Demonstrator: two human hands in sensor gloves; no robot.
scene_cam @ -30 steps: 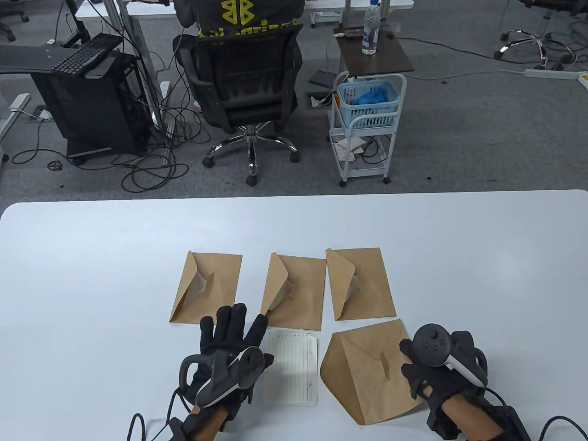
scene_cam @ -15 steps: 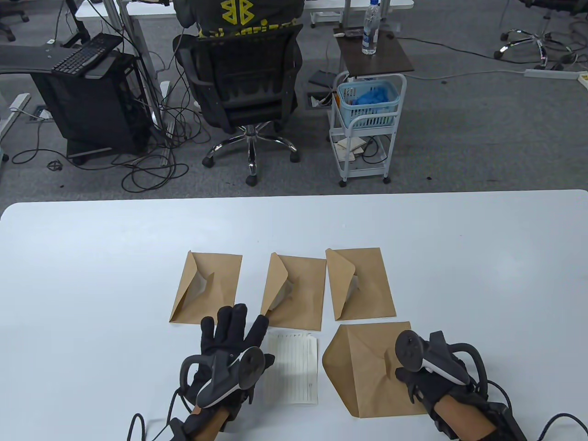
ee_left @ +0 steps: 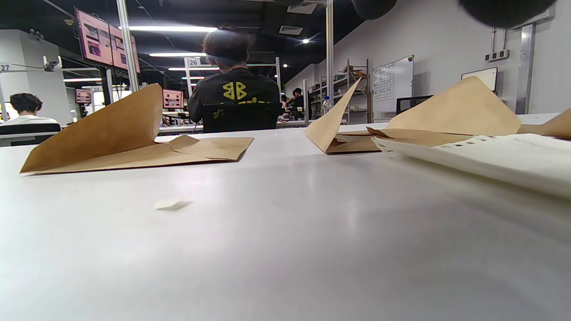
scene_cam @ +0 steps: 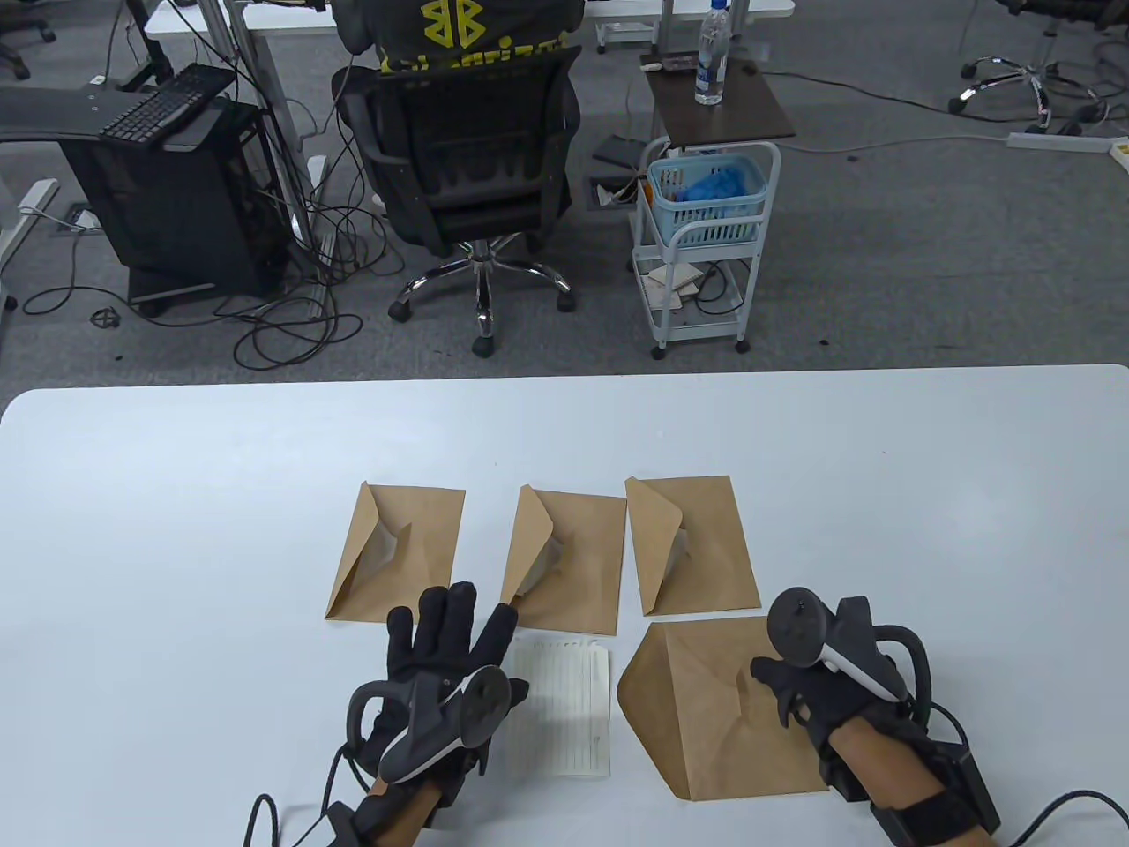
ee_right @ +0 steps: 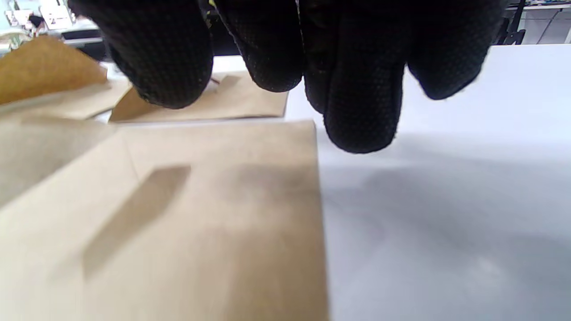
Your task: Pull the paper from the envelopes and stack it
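Note:
Three brown envelopes lie in a row with flaps raised: the left envelope [scene_cam: 397, 547], the middle envelope [scene_cam: 569, 565] and the right envelope [scene_cam: 697, 547]. A fourth envelope [scene_cam: 697, 706] lies flat in front of them, also in the right wrist view [ee_right: 178, 223]. A lined white paper [scene_cam: 564, 706] lies on the table to its left. My left hand [scene_cam: 452, 628] rests flat, fingers spread, just left of the paper and holds nothing. My right hand [scene_cam: 781, 693] hovers with fingers [ee_right: 357, 102] curled over the fourth envelope's right edge and grips nothing.
The white table [scene_cam: 176, 529] has bare surface all around the envelopes. The left wrist view shows the left envelope [ee_left: 134, 133], the middle envelope [ee_left: 339, 129] and the paper's edge [ee_left: 490, 156] low across the table. An office chair and a cart stand beyond the far edge.
The fourth envelope went from tilted to lying flat and square. My right hand moved left and a little away from me over its right edge. My left hand has not moved.

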